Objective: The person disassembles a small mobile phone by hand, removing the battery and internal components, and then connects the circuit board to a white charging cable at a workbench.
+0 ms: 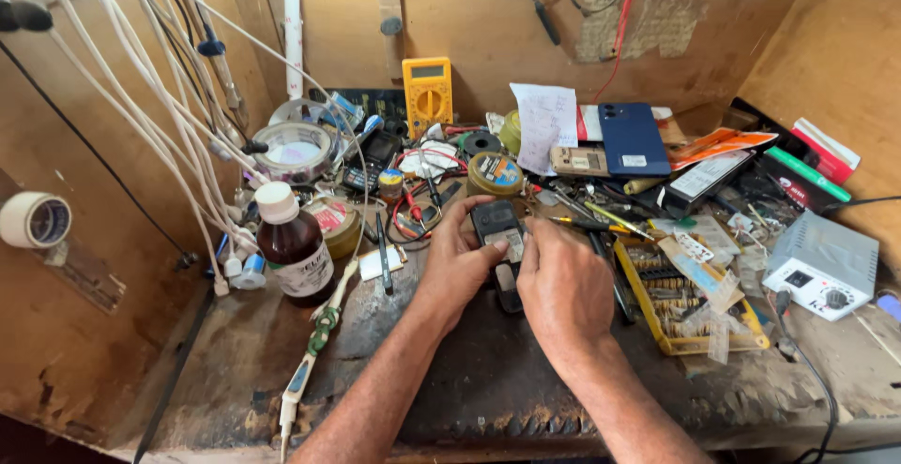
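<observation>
Both hands pinned a small dark phone flat on the bench.

The left fingers curled against its side to steady it, while the right fingers pinched narrowly at its edge. Left of the fingers stood a capped brown bottle; to their right a yellow tray held small parts.

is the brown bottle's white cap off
No, the brown bottle stands upright left of the left hand with its white cap seated on the neck.
</observation>
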